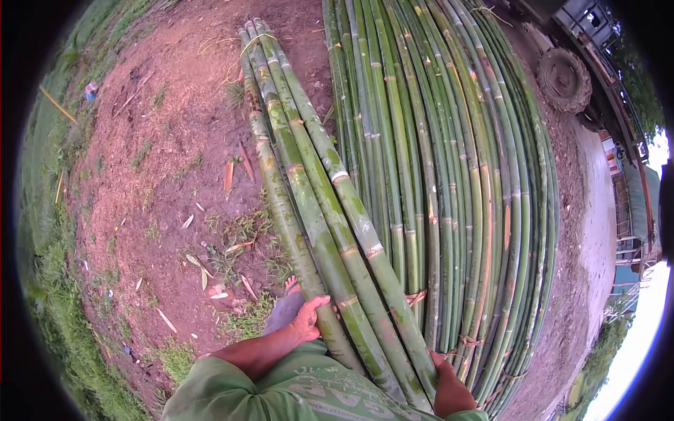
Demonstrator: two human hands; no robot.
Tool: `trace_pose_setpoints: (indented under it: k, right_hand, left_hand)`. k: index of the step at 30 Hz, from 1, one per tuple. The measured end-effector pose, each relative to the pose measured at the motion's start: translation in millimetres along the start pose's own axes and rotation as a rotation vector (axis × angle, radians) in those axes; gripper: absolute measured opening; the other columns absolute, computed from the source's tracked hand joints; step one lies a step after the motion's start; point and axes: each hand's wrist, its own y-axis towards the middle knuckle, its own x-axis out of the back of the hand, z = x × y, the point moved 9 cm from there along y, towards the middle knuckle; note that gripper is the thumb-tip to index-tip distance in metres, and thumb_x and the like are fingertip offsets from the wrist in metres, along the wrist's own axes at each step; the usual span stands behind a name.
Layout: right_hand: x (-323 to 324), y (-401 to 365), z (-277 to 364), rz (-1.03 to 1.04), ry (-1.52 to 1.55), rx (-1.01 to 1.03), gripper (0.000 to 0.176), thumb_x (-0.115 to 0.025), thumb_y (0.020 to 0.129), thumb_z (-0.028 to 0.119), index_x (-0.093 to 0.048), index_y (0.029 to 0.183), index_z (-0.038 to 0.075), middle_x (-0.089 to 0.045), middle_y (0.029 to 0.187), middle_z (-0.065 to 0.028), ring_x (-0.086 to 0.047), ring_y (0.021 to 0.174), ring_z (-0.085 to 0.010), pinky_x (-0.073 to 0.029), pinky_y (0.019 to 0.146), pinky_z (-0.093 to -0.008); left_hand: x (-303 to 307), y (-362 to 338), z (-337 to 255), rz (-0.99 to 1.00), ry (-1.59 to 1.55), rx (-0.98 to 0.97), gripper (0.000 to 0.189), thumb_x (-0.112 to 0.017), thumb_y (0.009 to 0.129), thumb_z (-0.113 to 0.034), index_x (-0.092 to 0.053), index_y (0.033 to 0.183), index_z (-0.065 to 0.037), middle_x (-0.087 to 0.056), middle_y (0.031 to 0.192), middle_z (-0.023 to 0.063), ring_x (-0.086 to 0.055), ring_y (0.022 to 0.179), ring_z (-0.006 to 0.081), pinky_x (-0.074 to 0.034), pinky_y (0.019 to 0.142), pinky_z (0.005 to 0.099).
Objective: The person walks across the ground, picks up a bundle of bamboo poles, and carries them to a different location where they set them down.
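Observation:
Several green bamboo poles (323, 238), side by side in a bundle, run from my body away to the far left of a bigger pile. Yellow cord (258, 39) loops around their far end. My left hand (307, 321) clasps the outer left pole, its thumb up along the side and its other fingers mostly hidden. On the opposite side, my right hand (449, 382) grips the bundle's right edge low down; its fingertips are out of sight beneath the poles. The near ends lie against my green shirt (302, 393).
To the right lies a large pile of bamboo (435, 154), bound with ties (472, 342) near its close end. A vehicle wheel (564, 80) stands beyond it by a pale road (597, 210). Wood chips, leaves and cut scraps (229, 175) litter the dirt at left; grass borders it.

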Motion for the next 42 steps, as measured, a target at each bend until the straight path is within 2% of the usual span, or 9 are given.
trace_pose_setpoints:
  k: [11,19,22,24,27,28,32,37,42]
  right_hand:
    - [-30.6,-87.7,69.1,-0.136,-0.004,-0.007,0.068,-0.039,0.085,0.064,-0.054,0.127,0.012,-0.060,0.118,-0.0081,-0.055,0.103,-0.0232,-0.040,0.090,-0.0370]
    - [-50.4,-60.4,51.7,-0.130,0.027,-0.055,0.067,-0.038,0.086,0.063,-0.054,0.126,0.012,-0.061,0.117,-0.0081,-0.056,0.100,-0.0228,-0.042,0.089,-0.0368]
    - [-56.0,-32.6,43.2,-0.106,0.037,-0.050,0.067,-0.038,0.087,0.062,-0.054,0.126,0.012,-0.061,0.116,-0.0080,-0.057,0.100,-0.0227,-0.042,0.088,-0.0367]
    - [-66.1,-32.7,52.5,-0.087,0.002,-0.021,0.064,-0.037,0.087,0.062,-0.055,0.126,0.014,-0.062,0.113,-0.0084,-0.058,0.095,-0.0227,-0.043,0.087,-0.0367]
    - [-87.2,-60.6,72.8,-0.037,0.064,0.007,0.062,-0.037,0.088,0.061,-0.054,0.127,0.016,-0.062,0.114,-0.0088,-0.058,0.096,-0.0225,-0.042,0.088,-0.0370]
    - [-97.6,-67.3,84.6,-0.019,0.093,0.034,0.062,-0.037,0.088,0.061,-0.053,0.127,0.016,-0.062,0.114,-0.0089,-0.058,0.097,-0.0224,-0.042,0.088,-0.0372]
    - [-103.9,-68.1,84.1,-0.008,0.071,0.072,0.059,-0.036,0.089,0.059,-0.051,0.130,0.019,-0.061,0.116,-0.0096,-0.057,0.099,-0.0222,-0.041,0.089,-0.0378]
    - [-93.7,-99.7,66.7,-0.108,0.010,-0.096,0.060,-0.036,0.090,0.058,-0.050,0.131,0.018,-0.060,0.118,-0.0098,-0.055,0.103,-0.0223,-0.040,0.092,-0.0377]
    - [-81.5,-113.2,70.6,-0.132,-0.013,-0.021,0.060,-0.036,0.090,0.059,-0.051,0.131,0.017,-0.060,0.118,-0.0098,-0.055,0.104,-0.0224,-0.040,0.092,-0.0376]
  left_hand:
    - [-17.2,-39.2,-96.7,0.089,0.021,0.015,0.029,-0.069,0.076,-0.033,-0.058,0.092,-0.012,-0.061,0.080,0.0054,-0.061,0.077,0.0242,-0.049,0.073,0.0445]
    - [-7.5,-45.7,-113.7,0.200,-0.046,0.067,0.064,-0.053,0.079,-0.066,-0.054,0.113,-0.011,-0.064,0.092,0.0098,-0.061,0.088,0.0284,-0.046,0.084,0.0473]
    - [-16.9,-44.7,-177.5,0.125,-0.026,-0.106,0.079,-0.048,0.075,-0.074,-0.050,0.119,-0.009,-0.063,0.095,0.0116,-0.061,0.091,0.0291,-0.045,0.087,0.0486]
    - [-1.1,-11.9,-234.3,0.082,-0.085,-0.270,0.077,-0.054,0.072,-0.073,-0.055,0.111,-0.006,-0.063,0.090,0.0119,-0.062,0.085,0.0290,-0.047,0.083,0.0476]
    - [17.0,34.2,-238.5,0.082,0.072,-0.249,0.068,-0.060,0.073,-0.067,-0.059,0.097,-0.004,-0.063,0.082,0.0114,-0.062,0.077,0.0283,-0.050,0.076,0.0458]
    - [12.6,28.1,-236.7,0.062,0.077,-0.224,0.050,-0.067,0.074,-0.054,-0.060,0.085,-0.005,-0.062,0.075,0.0107,-0.062,0.070,0.0266,-0.052,0.070,0.0441]
    - [1.3,4.2,-233.2,0.004,0.111,-0.259,0.031,-0.069,0.075,-0.034,-0.060,0.085,-0.006,-0.061,0.074,0.0087,-0.061,0.069,0.0238,-0.052,0.069,0.0426]
    - [-4.1,-13.4,-229.2,0.005,0.109,-0.279,0.028,-0.069,0.074,-0.029,-0.058,0.086,-0.007,-0.059,0.074,0.0074,-0.061,0.069,0.0238,-0.052,0.068,0.0423]
    - [-9.0,-22.8,-231.6,0.044,0.062,-0.261,0.026,-0.069,0.074,-0.027,-0.058,0.086,-0.007,-0.059,0.074,0.0072,-0.061,0.068,0.0234,-0.052,0.065,0.0423]
